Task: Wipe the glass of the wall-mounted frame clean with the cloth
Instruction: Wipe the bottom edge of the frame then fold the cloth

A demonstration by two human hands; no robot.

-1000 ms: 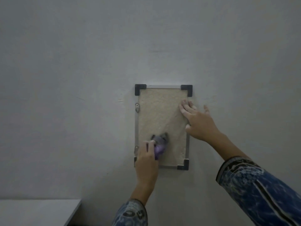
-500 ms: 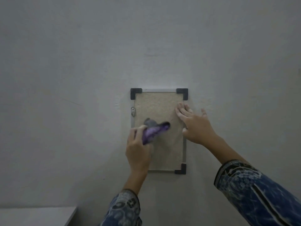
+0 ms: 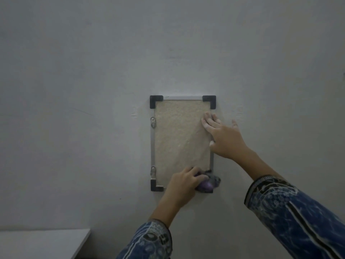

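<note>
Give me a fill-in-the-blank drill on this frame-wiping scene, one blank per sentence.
The left hand holds the cloth against the frame's lower ____ corner. The right hand rests flat on the frame's right edge, nearer its ____ than its bottom. The visible corner pieces are ____ in colour.
Missing words: right; top; black.

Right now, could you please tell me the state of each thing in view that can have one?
frame: hung upright on the wall, lower right corner covered
purple cloth: bunched, pressed over the frame's lower right corner
left hand: grips the purple cloth
right hand: flat, fingers straight, pressing the frame's right edge
</note>
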